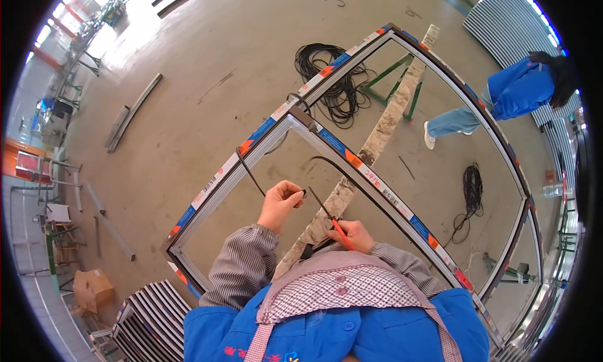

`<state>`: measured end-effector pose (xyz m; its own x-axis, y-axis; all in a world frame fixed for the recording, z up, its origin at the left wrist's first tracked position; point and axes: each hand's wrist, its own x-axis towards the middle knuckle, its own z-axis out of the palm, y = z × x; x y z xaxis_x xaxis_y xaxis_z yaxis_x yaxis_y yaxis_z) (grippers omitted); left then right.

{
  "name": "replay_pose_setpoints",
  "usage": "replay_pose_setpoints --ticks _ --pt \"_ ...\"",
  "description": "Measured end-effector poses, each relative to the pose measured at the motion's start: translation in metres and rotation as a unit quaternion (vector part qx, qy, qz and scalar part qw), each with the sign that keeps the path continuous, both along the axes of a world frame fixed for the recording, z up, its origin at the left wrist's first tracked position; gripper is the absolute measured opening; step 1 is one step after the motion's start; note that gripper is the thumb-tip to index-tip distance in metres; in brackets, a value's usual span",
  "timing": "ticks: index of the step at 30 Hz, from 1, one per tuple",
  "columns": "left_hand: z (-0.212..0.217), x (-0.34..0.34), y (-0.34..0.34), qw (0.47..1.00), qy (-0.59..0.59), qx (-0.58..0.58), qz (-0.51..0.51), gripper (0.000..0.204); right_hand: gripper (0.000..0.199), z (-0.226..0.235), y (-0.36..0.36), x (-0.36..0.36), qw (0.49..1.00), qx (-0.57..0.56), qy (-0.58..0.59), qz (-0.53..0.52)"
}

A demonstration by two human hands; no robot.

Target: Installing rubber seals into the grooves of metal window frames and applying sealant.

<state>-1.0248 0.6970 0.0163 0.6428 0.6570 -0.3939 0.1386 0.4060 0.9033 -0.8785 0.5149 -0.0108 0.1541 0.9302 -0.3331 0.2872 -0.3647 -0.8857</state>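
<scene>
Left hand (281, 202) clenched on a black gasket strip (250, 171); the strip runs from the fist up and left to the frame (220, 173) edge, where it meets the left rail; the strip end pokes out just right of the fist, over the open middle of the frame.

Right hand (353, 235) closed round a red-handled tool (331, 220); the dark blade points up and left, tip just beside the left fist; can't tell if tip and strip touch.

Frame is a big metal window frame with blue, orange and white protective tape on its rails, lying flat; a mullion (364, 173) crosses it diagonally from the top-left corner to the lower right; a second run of black gasket curves along the mullion's inner side.

A paint-spattered plank (377, 139) runs under the frame from near the right hand up to the far rail; green trestles (392, 79) show at its far end.

On the concrete floor (207, 54): a cable coil (330, 79) beyond the frame's far corner; a smaller coil (472, 183) seen through the right pane; a stack of profiles (151, 318) at lower left, cardboard box (93, 288) beside it.

Another person (509, 95) in blue jacket and jeans is at upper right, well apart from the hands.
</scene>
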Motion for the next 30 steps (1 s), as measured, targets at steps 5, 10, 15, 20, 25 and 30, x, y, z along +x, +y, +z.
replay_pose_setpoints --ticks 5,10,15,20,25,30 --pt "0.022 0.006 -0.012 0.981 -0.139 -0.131 -0.011 0.011 0.028 0.016 -0.022 0.003 0.984 -0.009 0.094 -0.153" --pt "0.041 0.024 -0.039 0.98 -0.102 -0.168 -0.034 0.024 0.027 0.037 -0.024 0.0 0.991 0.026 -0.068 -0.111" --pt "0.042 0.058 -0.075 0.987 -0.07 -0.145 0.011 0.008 0.04 0.054 -0.019 -0.019 0.986 -0.016 -0.109 -0.122" --pt "0.013 0.076 -0.088 0.966 -0.131 -0.222 -0.025 0.023 0.044 0.044 -0.039 -0.003 0.999 0.003 -0.013 -0.036" --pt "-0.005 0.089 -0.092 0.92 -0.109 -0.376 0.004 0.02 0.042 0.043 -0.094 0.024 0.984 0.056 -0.062 -0.159" --pt "-0.031 0.085 -0.07 0.916 -0.086 -0.384 0.073 0.018 0.023 0.065 -0.251 0.076 0.849 -0.038 -0.313 -0.425"
